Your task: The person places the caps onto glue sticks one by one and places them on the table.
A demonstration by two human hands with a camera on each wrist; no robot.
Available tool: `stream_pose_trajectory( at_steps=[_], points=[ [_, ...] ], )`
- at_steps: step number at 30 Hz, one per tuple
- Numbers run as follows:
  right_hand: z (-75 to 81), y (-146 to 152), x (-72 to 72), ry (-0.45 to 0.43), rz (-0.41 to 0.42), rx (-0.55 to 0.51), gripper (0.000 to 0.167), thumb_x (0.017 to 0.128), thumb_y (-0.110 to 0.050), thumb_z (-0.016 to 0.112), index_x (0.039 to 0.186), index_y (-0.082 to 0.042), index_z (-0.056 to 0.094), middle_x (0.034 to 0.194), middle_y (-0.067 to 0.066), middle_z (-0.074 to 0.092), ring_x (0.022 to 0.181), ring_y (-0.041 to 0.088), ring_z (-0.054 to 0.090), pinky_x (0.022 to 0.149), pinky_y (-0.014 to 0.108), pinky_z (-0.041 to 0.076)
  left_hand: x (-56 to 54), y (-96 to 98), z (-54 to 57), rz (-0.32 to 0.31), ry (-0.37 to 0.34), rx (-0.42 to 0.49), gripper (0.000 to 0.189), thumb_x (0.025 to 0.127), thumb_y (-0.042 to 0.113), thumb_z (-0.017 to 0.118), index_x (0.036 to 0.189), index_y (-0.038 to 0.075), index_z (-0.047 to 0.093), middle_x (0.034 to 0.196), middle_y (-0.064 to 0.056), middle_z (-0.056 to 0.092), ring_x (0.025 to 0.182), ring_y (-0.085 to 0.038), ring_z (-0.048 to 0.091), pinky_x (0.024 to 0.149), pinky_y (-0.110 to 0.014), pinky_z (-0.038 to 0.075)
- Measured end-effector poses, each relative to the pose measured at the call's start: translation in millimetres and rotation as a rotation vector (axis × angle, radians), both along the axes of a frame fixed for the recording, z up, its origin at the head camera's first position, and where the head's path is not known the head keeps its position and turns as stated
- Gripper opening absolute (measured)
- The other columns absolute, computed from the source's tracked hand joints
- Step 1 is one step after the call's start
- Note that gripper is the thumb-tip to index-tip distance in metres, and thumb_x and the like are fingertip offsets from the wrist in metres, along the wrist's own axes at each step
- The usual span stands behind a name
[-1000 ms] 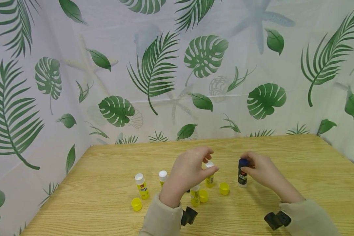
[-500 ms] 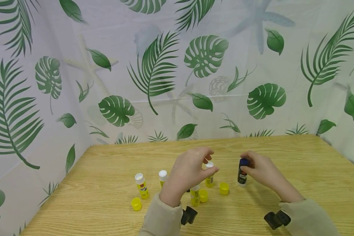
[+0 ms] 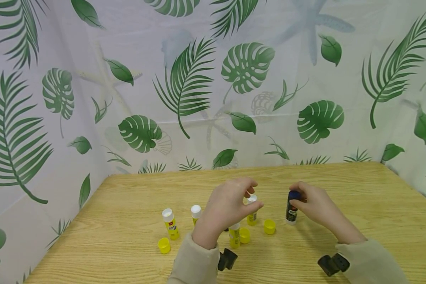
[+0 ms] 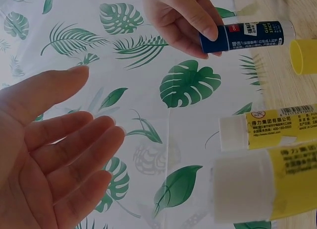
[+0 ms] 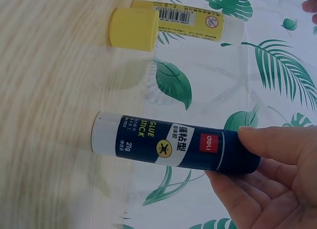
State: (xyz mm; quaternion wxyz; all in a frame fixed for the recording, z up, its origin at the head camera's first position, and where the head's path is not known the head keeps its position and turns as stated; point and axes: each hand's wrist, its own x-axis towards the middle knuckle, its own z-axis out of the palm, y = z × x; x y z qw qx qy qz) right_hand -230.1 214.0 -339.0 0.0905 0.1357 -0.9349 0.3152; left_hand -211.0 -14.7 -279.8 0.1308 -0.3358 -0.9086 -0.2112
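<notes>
My right hand (image 3: 314, 205) pinches the dark blue cap of a glue stick (image 5: 163, 142), thumb on one side and fingers on the other. The glue stick stands upright on the table, white base down. My left hand (image 3: 227, 207) hovers over the middle of the table, fingers loosely bent and thumb apart, holding nothing. Beneath and beside it stand yellow glue sticks with white tops: one front (image 3: 235, 236), one behind its fingertips (image 3: 252, 215), another partly hidden by the hand (image 3: 196, 213). Farther left stands one more yellow glue stick (image 3: 170, 224).
Loose yellow caps lie about: one at the left (image 3: 164, 245), one by the front glue stick (image 3: 245, 236), and one nearer my right hand (image 3: 269, 227). A small dark item shows partly under my left hand. A leaf-patterned sheet (image 3: 206, 98) hangs behind the wooden table (image 3: 127, 221).
The dark blue glue stick has shifted very slightly in my right hand's fingers. Both hands otherwise keep their places, and the yellow glue sticks and caps look unmoved.
</notes>
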Motion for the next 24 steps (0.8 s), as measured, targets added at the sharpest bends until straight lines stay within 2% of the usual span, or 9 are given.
stream_pose_trajectory(
  at_steps=[14, 24],
  points=[
    [0.2, 2.5, 0.6, -0.001, -0.032, 0.028, 0.031, 0.080, -0.001, 0.062, 0.106, 0.010, 0.051, 0.090, 0.021, 0.059, 0.079, 0.030, 0.058, 0.061, 0.037, 0.049, 0.6, -0.8, 0.0, 0.003, -0.016, -0.009, 0.035, 0.080, 0.032, 0.065, 0.106, 0.011, 0.059, 0.092, 0.002, 0.063, 0.081, -0.007, 0.058, 0.064, -0.017, 0.044],
    [1.2, 3.4, 0.4, 0.009, -0.038, 0.042, 0.030, 0.079, -0.002, 0.062, 0.105, 0.010, 0.052, 0.085, 0.017, 0.059, 0.075, 0.026, 0.057, 0.059, 0.035, 0.048, 0.5, -1.3, 0.2, -0.003, -0.020, -0.007, 0.034, 0.079, 0.031, 0.066, 0.106, 0.011, 0.059, 0.092, 0.002, 0.063, 0.078, -0.004, 0.056, 0.064, -0.017, 0.044]
  ],
)
